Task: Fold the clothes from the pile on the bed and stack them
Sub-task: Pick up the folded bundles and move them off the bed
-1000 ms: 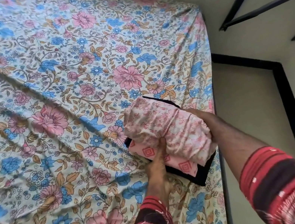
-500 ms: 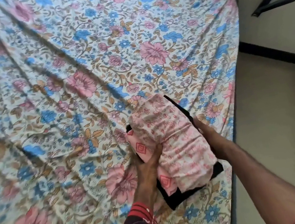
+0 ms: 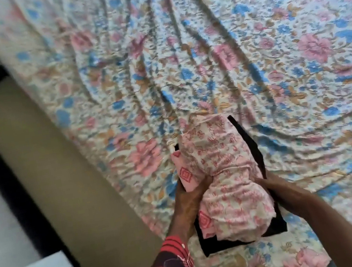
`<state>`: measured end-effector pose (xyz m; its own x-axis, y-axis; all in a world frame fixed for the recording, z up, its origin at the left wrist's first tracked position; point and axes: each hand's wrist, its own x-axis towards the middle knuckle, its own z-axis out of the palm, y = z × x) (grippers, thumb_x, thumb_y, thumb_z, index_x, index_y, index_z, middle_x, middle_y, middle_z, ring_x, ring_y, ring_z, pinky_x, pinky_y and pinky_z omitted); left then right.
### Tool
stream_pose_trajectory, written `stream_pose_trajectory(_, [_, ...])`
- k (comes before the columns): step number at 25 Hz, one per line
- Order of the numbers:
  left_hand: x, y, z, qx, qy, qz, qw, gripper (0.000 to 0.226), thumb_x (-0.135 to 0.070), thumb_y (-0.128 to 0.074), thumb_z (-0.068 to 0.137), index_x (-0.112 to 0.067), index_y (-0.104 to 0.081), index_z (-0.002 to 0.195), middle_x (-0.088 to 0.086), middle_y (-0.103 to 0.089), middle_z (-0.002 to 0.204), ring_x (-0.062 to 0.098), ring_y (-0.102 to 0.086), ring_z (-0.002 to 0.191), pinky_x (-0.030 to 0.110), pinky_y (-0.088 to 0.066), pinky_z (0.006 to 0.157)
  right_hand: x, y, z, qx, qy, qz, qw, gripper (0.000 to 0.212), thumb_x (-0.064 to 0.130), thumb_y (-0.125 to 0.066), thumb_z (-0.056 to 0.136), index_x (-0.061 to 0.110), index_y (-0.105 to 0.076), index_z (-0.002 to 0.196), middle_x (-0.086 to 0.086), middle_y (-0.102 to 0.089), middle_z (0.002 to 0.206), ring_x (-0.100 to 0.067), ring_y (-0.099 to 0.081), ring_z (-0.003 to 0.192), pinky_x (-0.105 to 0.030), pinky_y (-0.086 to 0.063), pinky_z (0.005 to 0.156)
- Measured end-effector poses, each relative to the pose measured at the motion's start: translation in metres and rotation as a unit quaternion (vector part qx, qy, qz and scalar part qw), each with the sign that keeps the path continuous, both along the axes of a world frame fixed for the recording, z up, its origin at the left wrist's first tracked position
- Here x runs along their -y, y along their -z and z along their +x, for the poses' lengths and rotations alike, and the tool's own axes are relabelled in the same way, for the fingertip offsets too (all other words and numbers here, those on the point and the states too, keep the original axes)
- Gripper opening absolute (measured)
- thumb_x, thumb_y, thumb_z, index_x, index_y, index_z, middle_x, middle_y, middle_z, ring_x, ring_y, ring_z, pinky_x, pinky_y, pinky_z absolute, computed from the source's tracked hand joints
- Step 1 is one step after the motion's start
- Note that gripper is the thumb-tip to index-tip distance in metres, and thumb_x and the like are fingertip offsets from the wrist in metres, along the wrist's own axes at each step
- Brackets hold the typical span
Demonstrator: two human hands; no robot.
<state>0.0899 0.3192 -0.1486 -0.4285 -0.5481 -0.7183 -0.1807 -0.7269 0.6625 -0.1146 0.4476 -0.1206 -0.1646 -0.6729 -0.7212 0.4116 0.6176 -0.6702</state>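
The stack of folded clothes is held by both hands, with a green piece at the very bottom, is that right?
Not quite. In the head view the bottom piece is black, not green. The rest holds: the left hand and right hand both hold the stack of folded clothes over the bed.

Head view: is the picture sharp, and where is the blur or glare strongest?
Head view: motion blur softens the whole frame, strongest on the bedsheet toward the far edge; the stack of folded clothes and both hands are clearer; soft daylight, no hard glare; wide-angle bending at the edges.
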Motion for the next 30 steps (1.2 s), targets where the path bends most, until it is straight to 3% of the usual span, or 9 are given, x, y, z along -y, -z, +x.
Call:
stream_pose_trajectory(5, [-0.005,-0.031,0.161,0.021,-0.111,-0.038,0.993,0.097,-0.053,-0.098,0.049,-0.026,-0.059,0.133,-0.001,-0.074,0.121,0.021,-0.072,0.109,0.047,-0.056,0.098,0.038,-0.002,0.134,0.015,-0.086,-0.022,0.996,0.124,0.071,-0.096,0.031,0.035,-0.050,0.140,0.006,-0.065,0.138,-0.019,-0.064,0.125,-0.050,-0.044,0.113])
stream_pose_trajectory(9, [-0.004,-0.063,0.322,0.098,-0.192,-0.092,0.972,0.101,-0.060,-0.098,0.042,-0.030,-0.057,0.129,-0.003,-0.073,0.121,0.016,-0.072,0.107,0.042,-0.057,0.096,0.066,-0.007,0.285,0.052,-0.181,-0.038,0.981,0.125,0.069,-0.097,0.039,0.028,-0.049,0.147,0.002,-0.064,0.142,-0.018,-0.063,0.128,-0.051,-0.044,0.114])
stream_pose_trajectory(11, [-0.011,-0.079,0.411,0.134,-0.242,-0.117,0.954,0.099,-0.057,-0.098,0.043,-0.025,-0.059,0.128,-0.002,-0.074,0.120,0.017,-0.072,0.106,0.042,-0.057,0.096,0.079,-0.015,0.370,0.045,-0.231,-0.061,0.970,0.124,0.074,-0.094,0.038,0.033,-0.048,0.146,0.006,-0.063,0.142,-0.009,-0.063,0.126,-0.043,-0.047,0.111])
stream_pose_trajectory(14, [-0.036,-0.095,0.530,0.171,-0.318,-0.133,0.923,0.095,-0.051,-0.094,0.046,-0.019,-0.061,0.129,0.002,-0.075,0.118,0.020,-0.073,0.106,0.043,-0.058,0.094,0.083,-0.036,0.490,0.041,-0.304,-0.085,0.948,0.119,0.082,-0.088,0.032,0.039,-0.050,0.137,0.017,-0.065,0.130,0.008,-0.065,0.111,-0.020,-0.052,0.093])
stream_pose_trajectory(17, [-0.068,-0.093,0.615,0.184,-0.366,-0.118,0.905,0.098,-0.059,-0.096,0.047,-0.024,-0.060,0.132,0.001,-0.074,0.121,0.022,-0.072,0.108,0.045,-0.058,0.094,0.074,-0.040,0.578,0.043,-0.330,-0.082,0.940,0.100,0.072,-0.087,0.035,0.040,-0.050,0.123,0.019,-0.065,0.121,0.012,-0.065,0.098,-0.010,-0.053,0.078])
stream_pose_trajectory(21, [-0.104,-0.059,0.678,0.213,-0.410,-0.082,0.883,0.104,-0.064,-0.094,0.042,-0.021,-0.062,0.130,0.003,-0.075,0.116,0.022,-0.074,0.104,0.047,-0.058,0.094,0.049,-0.015,0.654,0.058,-0.347,-0.019,0.936,0.112,0.063,-0.091,0.048,0.023,-0.035,0.137,0.002,-0.060,0.131,-0.013,-0.066,0.112,-0.026,-0.060,0.085])
stream_pose_trajectory(23, [-0.117,-0.028,0.694,0.210,-0.409,-0.063,0.886,0.102,-0.064,-0.095,0.041,-0.021,-0.065,0.129,0.003,-0.076,0.116,0.023,-0.073,0.106,0.051,-0.056,0.098,0.038,0.002,0.671,0.062,-0.347,0.013,0.936,0.098,0.049,-0.089,0.058,0.024,-0.034,0.136,0.001,-0.059,0.131,-0.011,-0.064,0.110,-0.019,-0.059,0.073])
stream_pose_trajectory(25, [-0.129,0.006,0.706,0.195,-0.398,-0.036,0.896,0.096,-0.062,-0.094,0.046,-0.023,-0.065,0.129,0.002,-0.076,0.116,0.025,-0.073,0.106,0.053,-0.054,0.099,0.029,0.025,0.683,0.042,-0.344,0.051,0.937,0.099,0.046,-0.090,0.058,0.025,-0.034,0.137,0.002,-0.059,0.131,-0.010,-0.063,0.110,-0.018,-0.057,0.072])
stream_pose_trajectory(30, [-0.133,0.063,0.724,0.185,-0.368,-0.008,0.911,0.092,-0.061,-0.093,0.052,-0.027,-0.061,0.132,0.001,-0.076,0.116,0.024,-0.073,0.105,0.053,-0.057,0.096,0.032,0.084,0.695,0.003,-0.366,0.095,0.926,0.106,0.044,-0.094,0.059,0.021,-0.031,0.141,-0.001,-0.058,0.136,-0.021,-0.062,0.119,-0.043,-0.057,0.100])
